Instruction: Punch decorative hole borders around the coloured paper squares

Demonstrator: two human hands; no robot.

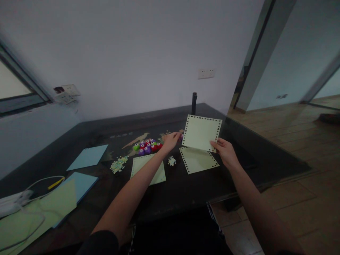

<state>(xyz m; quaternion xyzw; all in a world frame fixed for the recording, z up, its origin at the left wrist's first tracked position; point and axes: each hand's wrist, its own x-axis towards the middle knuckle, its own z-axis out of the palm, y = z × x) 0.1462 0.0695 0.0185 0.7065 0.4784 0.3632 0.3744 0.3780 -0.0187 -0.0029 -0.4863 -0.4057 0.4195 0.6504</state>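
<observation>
My right hand [224, 150] pinches the lower right corner of a pale green sheet [202, 132] with holes punched along its edges, raised above the table. Beneath it, a second punched sheet [200, 161] lies flat. My left hand [172, 140] is at the left of the raised sheet, fingers closed close to a purple punch [181, 137]; what they hold, if anything, is too small to tell. Left of that hand sits a cluster of red, green and purple punches [145, 146]. A third sheet [143, 166] lies partly under my left forearm, with a small pile of paper cutouts [171, 161] beside it.
A larger pile of cutouts [118, 164] lies left of centre. Blue sheets [89, 157], green paper [60, 202], a white cable and a power strip [13, 203] occupy the left side. A black upright object [194, 103] stands at the table's back edge.
</observation>
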